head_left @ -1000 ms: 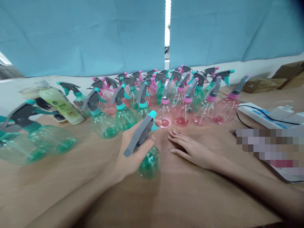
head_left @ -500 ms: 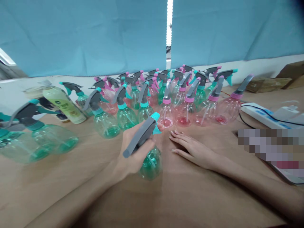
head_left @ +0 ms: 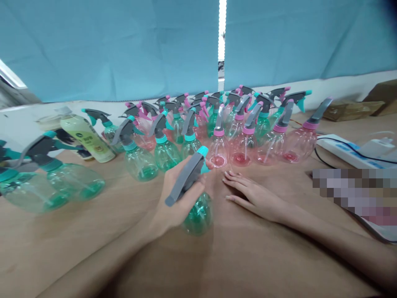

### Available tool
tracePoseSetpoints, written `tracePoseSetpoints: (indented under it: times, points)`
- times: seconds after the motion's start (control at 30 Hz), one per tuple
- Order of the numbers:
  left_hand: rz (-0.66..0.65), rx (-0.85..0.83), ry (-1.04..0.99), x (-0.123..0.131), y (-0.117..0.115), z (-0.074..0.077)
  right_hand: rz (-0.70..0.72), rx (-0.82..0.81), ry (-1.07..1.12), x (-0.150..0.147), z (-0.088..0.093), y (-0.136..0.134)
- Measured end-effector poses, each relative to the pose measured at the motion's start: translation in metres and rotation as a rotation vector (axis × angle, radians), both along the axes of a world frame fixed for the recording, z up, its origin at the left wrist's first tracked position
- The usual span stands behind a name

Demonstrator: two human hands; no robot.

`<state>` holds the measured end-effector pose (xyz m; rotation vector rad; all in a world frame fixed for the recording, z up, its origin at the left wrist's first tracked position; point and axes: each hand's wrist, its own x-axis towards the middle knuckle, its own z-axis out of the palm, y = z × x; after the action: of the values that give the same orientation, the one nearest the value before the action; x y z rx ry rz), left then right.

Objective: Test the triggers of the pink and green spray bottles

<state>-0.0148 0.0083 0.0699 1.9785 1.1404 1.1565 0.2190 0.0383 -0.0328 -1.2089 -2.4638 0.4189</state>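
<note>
My left hand (head_left: 175,198) is wrapped round the neck of a green spray bottle (head_left: 197,213) with a grey trigger head, which stands on the wooden table (head_left: 93,231) near its middle. My right hand (head_left: 252,194) lies flat on the table just to the right of that bottle, fingers stretched out and holding nothing. Right behind both hands stand several green spray bottles (head_left: 141,159) and several pink spray bottles (head_left: 245,145), packed in rows.
At the left edge lie more green spray bottles (head_left: 68,178) and a pale yellow-green bottle (head_left: 88,138). A white power strip (head_left: 350,153) with a black cable sits at the right, above a blurred patch. Cardboard boxes (head_left: 350,109) stand far right. Blue curtains hang behind.
Both hands and the held bottle stay almost in place; the view has shifted slightly, so everything sits a little further right in the picture.
</note>
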Motion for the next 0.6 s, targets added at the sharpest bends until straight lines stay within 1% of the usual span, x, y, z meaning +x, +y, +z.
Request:
tracePoseSetpoints:
  times: [0.07,0.27,0.43,0.6]
  points:
    - [0.018,-0.002,-0.011,0.0022,0.0003,-0.0014,0.003,0.008,0.001,0.0003,-0.0010,0.0002]
    - [0.010,0.005,-0.038,0.0026,0.0012,-0.0080,-0.004,0.011,-0.003,0.0009,-0.0017,0.0001]
    - [0.039,0.023,0.003,0.0034,0.0009,-0.0044,0.007,0.017,-0.012,0.0007,-0.0022,0.0001]
    - [0.021,0.004,0.001,0.0051,0.0007,-0.0014,0.001,0.019,0.001,0.0011,-0.0026,0.0003]
